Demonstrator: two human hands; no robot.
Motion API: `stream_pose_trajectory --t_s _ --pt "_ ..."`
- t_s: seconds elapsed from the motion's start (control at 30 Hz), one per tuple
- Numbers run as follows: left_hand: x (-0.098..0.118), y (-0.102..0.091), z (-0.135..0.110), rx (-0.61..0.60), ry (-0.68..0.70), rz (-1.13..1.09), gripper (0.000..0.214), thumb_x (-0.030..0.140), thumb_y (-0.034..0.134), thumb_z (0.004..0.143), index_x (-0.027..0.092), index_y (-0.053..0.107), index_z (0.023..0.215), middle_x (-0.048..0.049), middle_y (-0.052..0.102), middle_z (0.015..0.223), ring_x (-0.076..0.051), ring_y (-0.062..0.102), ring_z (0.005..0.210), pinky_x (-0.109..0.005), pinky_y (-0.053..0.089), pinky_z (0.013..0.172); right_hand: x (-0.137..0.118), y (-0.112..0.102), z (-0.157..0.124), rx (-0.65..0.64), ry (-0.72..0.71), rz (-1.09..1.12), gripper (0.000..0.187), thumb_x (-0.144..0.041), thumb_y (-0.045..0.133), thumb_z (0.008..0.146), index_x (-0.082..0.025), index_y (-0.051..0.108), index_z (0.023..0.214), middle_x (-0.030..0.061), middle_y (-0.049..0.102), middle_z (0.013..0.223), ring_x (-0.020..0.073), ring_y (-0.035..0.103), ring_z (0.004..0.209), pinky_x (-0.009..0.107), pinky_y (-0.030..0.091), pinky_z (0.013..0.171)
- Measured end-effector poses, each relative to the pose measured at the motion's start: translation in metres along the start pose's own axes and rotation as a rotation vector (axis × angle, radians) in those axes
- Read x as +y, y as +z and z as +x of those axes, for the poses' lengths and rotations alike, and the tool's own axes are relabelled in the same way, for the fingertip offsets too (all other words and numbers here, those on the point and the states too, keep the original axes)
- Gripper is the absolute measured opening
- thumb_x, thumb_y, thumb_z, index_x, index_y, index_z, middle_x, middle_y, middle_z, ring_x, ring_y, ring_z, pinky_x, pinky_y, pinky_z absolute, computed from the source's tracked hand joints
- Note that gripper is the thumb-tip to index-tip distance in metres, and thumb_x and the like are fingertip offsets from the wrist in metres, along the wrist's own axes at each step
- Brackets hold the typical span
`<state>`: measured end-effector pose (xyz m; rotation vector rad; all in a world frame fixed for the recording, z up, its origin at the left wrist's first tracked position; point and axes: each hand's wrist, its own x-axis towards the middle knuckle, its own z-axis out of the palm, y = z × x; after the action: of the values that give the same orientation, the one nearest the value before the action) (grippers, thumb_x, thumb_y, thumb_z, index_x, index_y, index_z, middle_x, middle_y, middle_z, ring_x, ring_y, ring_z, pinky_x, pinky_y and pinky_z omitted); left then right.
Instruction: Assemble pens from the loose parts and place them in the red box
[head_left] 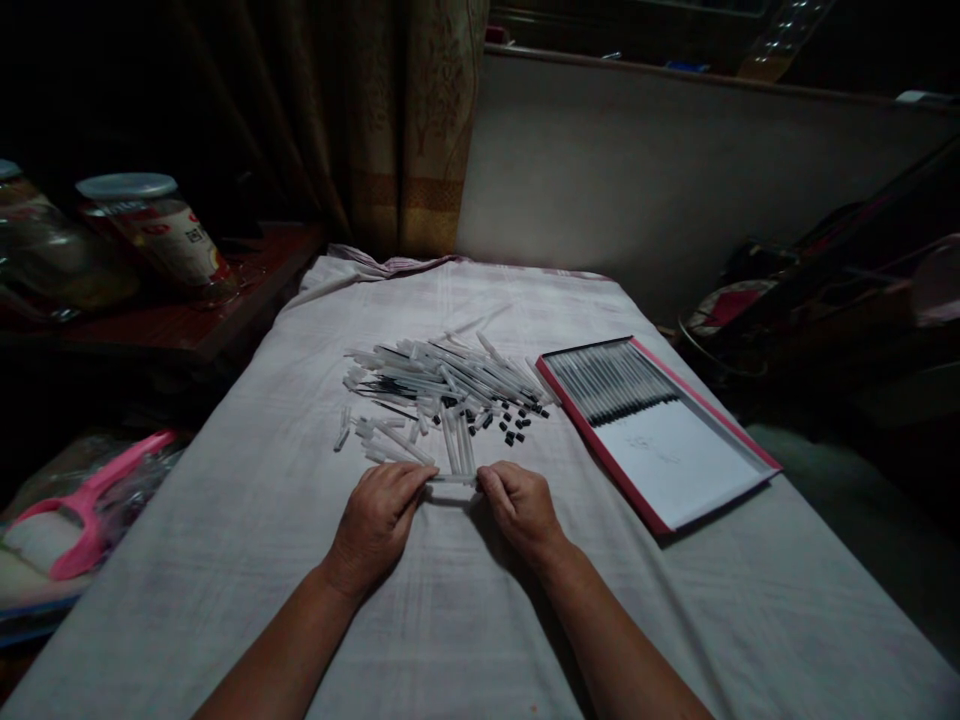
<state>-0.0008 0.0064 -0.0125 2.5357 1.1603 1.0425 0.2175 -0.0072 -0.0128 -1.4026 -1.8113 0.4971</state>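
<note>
Pale tube is spanning the gap between the two hands, lying crosswise just above the near edge of the scattered pieces. The left hand is gripping its left end, thumb and forefinger pinched together on it, the other fingers curling underneath. The right hand is closing thumb and fingertips on the opposite end, so only the tube's middle stretch is showing between the fingertips. Both wrists are angling inward over the white cloth.

Several pale sticks are lying just beyond the held tube, pointing away from the person; whether they are touching it, I cannot tell. Short translucent pieces are resting just past the left knuckles. Farther out, a loose heap of clear and dark-cored rods is spreading across the cloth, and small black caps are dotting its right-hand near side, beyond the right hand.

Well to the right of the right hand, a red-edged box is sitting at a slant. Slim rods with black ends are filling its far part in a row, side by side, while its white floor is showing in the near part.
</note>
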Motion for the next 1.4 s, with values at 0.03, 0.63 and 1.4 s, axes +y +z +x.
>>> stream_pose_trajectory --t_s 0.03,0.63,1.4 --pt "0.0000 0.0000 0.0001 0.000 -0.006 0.000 0.026 0.013 0.053 0.092 0.021 0.061 0.116 -0.0065 0.071 0.100 -0.020 0.065 0.091 -0.034 0.050 0.079 -0.0008 -0.0002 -0.0004 -0.008 0.022 0.036 0.036 -0.033 0.042 0.095 -0.019 0.064 0.070 0.0032 0.065 0.062 0.0140 0.061 0.058 0.023 0.044 0.057" --pt "0.0005 -0.0010 0.0026 -0.004 -0.041 0.002 0.023 0.014 0.051 0.092 0.019 0.062 0.111 -0.0072 0.072 0.097 -0.020 0.066 0.088 -0.033 0.050 0.077 -0.0048 -0.0048 -0.0019 -0.054 0.105 0.178 0.013 -0.027 0.051 0.089 -0.020 0.061 0.087 0.0024 0.068 0.076 0.0151 0.064 0.067 0.024 0.048 0.062" --pt "0.0002 -0.0008 0.0028 -0.013 -0.048 -0.005 0.024 0.014 0.050 0.092 0.020 0.062 0.112 -0.0074 0.072 0.097 -0.020 0.066 0.089 -0.034 0.051 0.077 -0.0019 -0.0075 -0.0021 -0.072 0.052 0.154 0.015 -0.025 0.053 0.088 -0.021 0.061 0.099 0.0020 0.069 0.081 0.0148 0.064 0.070 0.025 0.049 0.066"
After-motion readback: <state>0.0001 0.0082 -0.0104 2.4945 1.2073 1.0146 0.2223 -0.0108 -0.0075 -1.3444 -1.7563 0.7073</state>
